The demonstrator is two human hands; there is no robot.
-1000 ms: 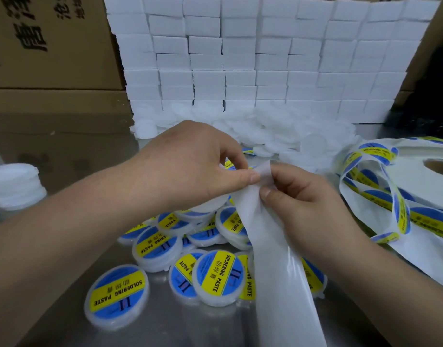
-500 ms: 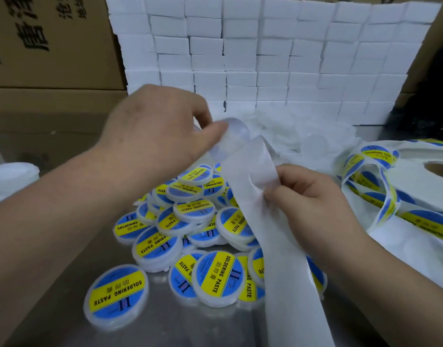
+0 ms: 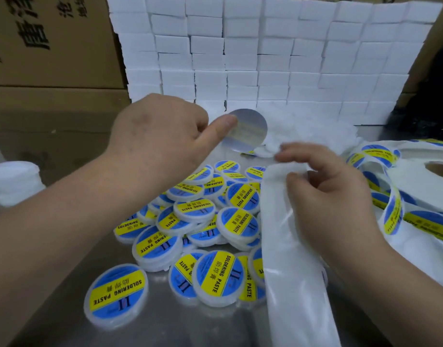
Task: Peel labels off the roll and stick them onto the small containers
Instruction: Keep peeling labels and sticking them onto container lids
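Since the earlier frame the left hand (image 3: 160, 141) has drawn up and away from the backing strip (image 3: 293, 259), and the round label (image 3: 250, 132) is now fully off it, held in the air at the middle of the frame. That forearm comes in from the lower left, back of the hand up, thumb stretched out to the right and pinching the label's left edge, the other fingers curled under; the label shows its pale, shiny underside. The right hand (image 3: 335, 196), entering from the lower right, curls its fingers over the crumpled top end of the bare white strip and grips it. Both hands are well apart. At the right edge the label roll (image 3: 415, 176) lies on the worktop (image 3: 165, 326). Labelled containers (image 3: 205, 214) lie heaped below and between the hands; plain white containers (image 3: 303, 131) are piled behind, against a wall of white boxes (image 3: 265, 58)
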